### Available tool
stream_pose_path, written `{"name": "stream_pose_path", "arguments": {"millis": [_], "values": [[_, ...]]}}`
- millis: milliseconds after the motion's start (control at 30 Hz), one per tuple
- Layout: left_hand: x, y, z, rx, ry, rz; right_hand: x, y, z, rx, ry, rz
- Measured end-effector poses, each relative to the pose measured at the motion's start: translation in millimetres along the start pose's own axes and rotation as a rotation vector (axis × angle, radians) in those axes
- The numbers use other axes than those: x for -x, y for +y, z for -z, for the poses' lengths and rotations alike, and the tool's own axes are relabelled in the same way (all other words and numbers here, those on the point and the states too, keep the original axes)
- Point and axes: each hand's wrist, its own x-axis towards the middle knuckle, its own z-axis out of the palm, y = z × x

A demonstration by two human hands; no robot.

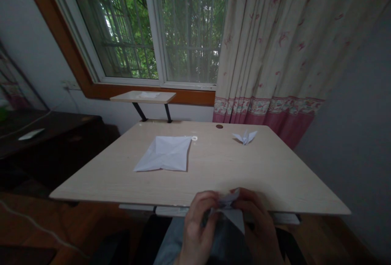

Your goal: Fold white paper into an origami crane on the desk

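Near the front edge of the desk, my two hands hold a small piece of folded white paper (233,217) between them. The fingers of my left hand (200,220) pinch its left side. My right hand (255,216) grips the other side, with its fingertips partly hidden behind the folds. One pointed flap of the paper hangs down between the hands. Farther back on the right stands a finished-looking white origami crane (244,137) with its wings spread. A creased square sheet of white paper (166,154) lies flat at the left of the hands.
The light wooden desk (106,171) has a raised shelf (122,97) at its back left, bearing some white paper (148,94). A dark round spot (219,126) shows near the back edge. To the left is a dark table (76,120); a curtain (265,53) hangs behind.
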Motion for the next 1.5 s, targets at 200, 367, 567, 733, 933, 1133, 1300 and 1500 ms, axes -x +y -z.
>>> {"name": "stream_pose_path", "arguments": {"millis": [200, 367, 567, 733, 933, 1133, 1300, 1500], "values": [[13, -14, -9.4, 0.094, 0.091, 0.344, 12, 10, -21, -0.292, 0.152, -0.415], [6, -19, -10.5, 0.202, -0.155, 0.366, 2, 11, -25, -0.533, -0.016, -0.468], [3, -17, -7.8, 0.183, -0.222, 0.417, -2, 11, -18, -0.497, -0.106, -0.466], [2, -14, -3.7, 0.251, -0.338, 0.412, -3, 16, -15, -0.392, -0.187, -0.397], [-5, -11, 1.2, 0.114, -0.295, 0.498, -8, 12, -3, -0.267, -0.127, -0.375], [-6, -17, -4.4, 0.069, -0.133, 0.616, -2, 19, -7, -0.221, -0.157, -0.62], [-6, -21, -0.8, 0.22, -0.067, 0.635, 4, 26, -10, -0.412, -0.09, -0.75], [-5, -15, 10.8, 0.153, -0.11, 0.455, 0, 19, 4, -0.436, -0.083, -0.732]]}}
